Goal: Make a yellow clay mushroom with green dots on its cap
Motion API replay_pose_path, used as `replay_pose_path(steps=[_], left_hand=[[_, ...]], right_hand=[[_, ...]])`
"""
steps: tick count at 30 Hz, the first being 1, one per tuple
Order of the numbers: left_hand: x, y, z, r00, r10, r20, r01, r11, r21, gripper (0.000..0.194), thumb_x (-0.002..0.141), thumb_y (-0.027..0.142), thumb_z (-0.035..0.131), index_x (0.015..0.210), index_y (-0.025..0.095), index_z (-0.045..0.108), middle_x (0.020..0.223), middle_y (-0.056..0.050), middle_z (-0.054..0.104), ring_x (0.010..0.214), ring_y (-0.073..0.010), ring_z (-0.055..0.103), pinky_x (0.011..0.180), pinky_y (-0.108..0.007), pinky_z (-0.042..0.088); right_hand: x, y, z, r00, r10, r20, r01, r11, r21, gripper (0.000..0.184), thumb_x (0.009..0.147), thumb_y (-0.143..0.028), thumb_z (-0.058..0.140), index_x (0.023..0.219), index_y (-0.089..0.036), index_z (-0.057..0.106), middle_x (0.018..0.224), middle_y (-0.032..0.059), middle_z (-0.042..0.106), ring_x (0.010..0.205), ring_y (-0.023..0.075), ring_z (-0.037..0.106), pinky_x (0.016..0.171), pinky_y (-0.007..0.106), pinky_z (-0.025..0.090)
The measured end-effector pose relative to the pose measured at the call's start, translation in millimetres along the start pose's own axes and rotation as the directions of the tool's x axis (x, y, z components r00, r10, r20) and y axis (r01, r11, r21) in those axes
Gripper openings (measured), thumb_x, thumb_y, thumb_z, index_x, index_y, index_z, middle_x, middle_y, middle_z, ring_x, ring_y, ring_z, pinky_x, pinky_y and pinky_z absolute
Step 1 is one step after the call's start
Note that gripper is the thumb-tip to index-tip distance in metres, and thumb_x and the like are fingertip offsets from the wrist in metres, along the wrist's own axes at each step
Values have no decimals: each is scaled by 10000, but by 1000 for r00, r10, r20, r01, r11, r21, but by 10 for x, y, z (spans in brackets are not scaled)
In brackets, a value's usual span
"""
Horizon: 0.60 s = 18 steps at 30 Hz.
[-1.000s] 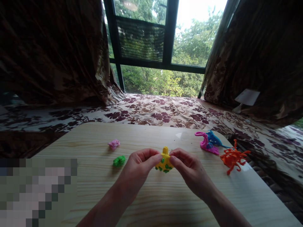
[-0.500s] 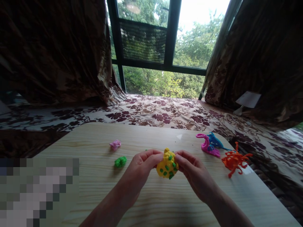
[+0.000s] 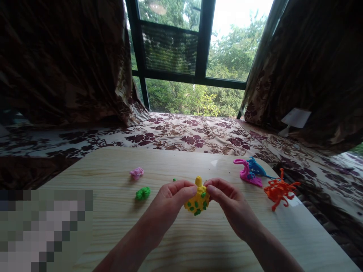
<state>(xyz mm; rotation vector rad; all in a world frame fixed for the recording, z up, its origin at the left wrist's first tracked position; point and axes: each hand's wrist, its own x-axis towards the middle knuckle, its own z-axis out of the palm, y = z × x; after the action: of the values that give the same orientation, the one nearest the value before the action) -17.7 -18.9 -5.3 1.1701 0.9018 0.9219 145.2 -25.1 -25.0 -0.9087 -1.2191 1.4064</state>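
Observation:
Between my two hands, a yellow clay figure (image 3: 196, 200) with green spots and a short stub on top is held just above the table. My left hand (image 3: 172, 198) grips its left side, thumb and fingers closed on it. On the other side, my right hand (image 3: 227, 200) pinches at the figure's upper right edge; any small piece between those fingertips is hidden. A lump of green clay (image 3: 142, 193) lies left of my left hand, with a lump of pink clay (image 3: 136, 173) behind it. One tiny green bit (image 3: 174, 180) rests just beyond my left fingers.
On the pale wooden table (image 3: 113, 234), a magenta clay shape (image 3: 246, 174) touches a blue clay shape (image 3: 258, 169) at the far right. An orange clay piece with many strands (image 3: 279, 190) sits near the right edge. Behind stand a patterned cloth surface (image 3: 193, 132) and a small lamp (image 3: 295, 118).
The yellow figure has tilted, so its top stub shows more and points upward. It has shifted slightly left, and my right fingertips have moved a little over its upper right side.

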Motion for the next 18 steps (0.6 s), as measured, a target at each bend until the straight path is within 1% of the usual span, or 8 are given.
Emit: replay_pose_path(steps=[3, 6, 8, 11, 13, 15, 17, 18], left_hand=[[0, 4, -6, 1000, -15, 13, 14, 999, 28, 230, 755, 312, 563, 892, 172, 683, 738, -26, 658, 734, -146, 538, 706, -253, 397], [3, -5, -18, 1000, -13, -12, 13, 999, 29, 229, 752, 321, 567, 885, 177, 686, 737, -20, 661, 730, -141, 543, 704, -247, 398], [5, -17, -17, 1000, -8, -27, 9, 1000, 26, 233, 750, 324, 568, 888, 177, 686, 738, -20, 663, 731, -141, 542, 701, -246, 400], [9, -35, -3, 1000, -4, -29, 4, 1000, 10, 241, 748, 320, 571, 905, 174, 681, 760, -29, 671, 728, -142, 545, 687, -245, 407], [17, -33, -8, 999, -2, -37, 1, 1000, -6, 240, 740, 312, 579, 905, 168, 679, 779, -36, 677, 726, -144, 555, 686, -247, 414], [35, -6, -48, 996, 15, -92, -20, 999, -48, 225, 725, 296, 597, 885, 162, 678, 792, -39, 680, 752, -154, 571, 707, -254, 424], [66, 46, -133, 973, 67, -219, -101, 984, -149, 198, 705, 270, 614, 855, 157, 675, 808, -38, 681, 800, -163, 582, 750, -264, 432], [83, 78, -188, 950, 100, -296, -167, 963, -211, 185, 695, 254, 621, 843, 155, 672, 822, -35, 680, 823, -163, 584, 771, -266, 435]], right_hand=[[-2, -8, 2, 1000, -4, -2, 4, 1000, -19, 161, 795, -309, 571, 830, -155, 603, 759, 7, 574, 693, 110, 496, 644, 229, 411], [-6, -13, 5, 999, -43, -24, 41, 996, -78, 164, 807, -310, 546, 882, -172, 594, 795, 15, 581, 729, 129, 521, 667, 247, 430], [-11, -18, 13, 988, -144, -53, 133, 976, -174, 142, 806, -285, 541, 893, -185, 590, 862, 27, 571, 800, 151, 531, 711, 266, 434], [-20, -26, 26, 944, -328, -42, 293, 887, -357, 74, 795, -220, 544, 835, -188, 598, 930, 40, 532, 871, 168, 516, 747, 274, 424], [-21, -24, 26, 925, -379, -25, 333, 841, -426, 85, 802, -195, 525, 832, -189, 604, 939, 48, 521, 877, 171, 511, 744, 275, 423], [-16, -13, 15, 917, -395, -50, 333, 830, -448, 114, 814, -185, 501, 861, -194, 605, 948, 54, 521, 876, 171, 511, 739, 275, 424], [-10, 10, 7, 912, -400, -87, 321, 830, -455, 127, 823, -183, 485, 882, -200, 597, 929, 50, 532, 841, 162, 518, 717, 268, 425], [-10, 28, 11, 915, -393, -88, 312, 829, -464, 127, 826, -183, 481, 883, -203, 594, 901, 44, 541, 810, 155, 522, 701, 264, 424]])
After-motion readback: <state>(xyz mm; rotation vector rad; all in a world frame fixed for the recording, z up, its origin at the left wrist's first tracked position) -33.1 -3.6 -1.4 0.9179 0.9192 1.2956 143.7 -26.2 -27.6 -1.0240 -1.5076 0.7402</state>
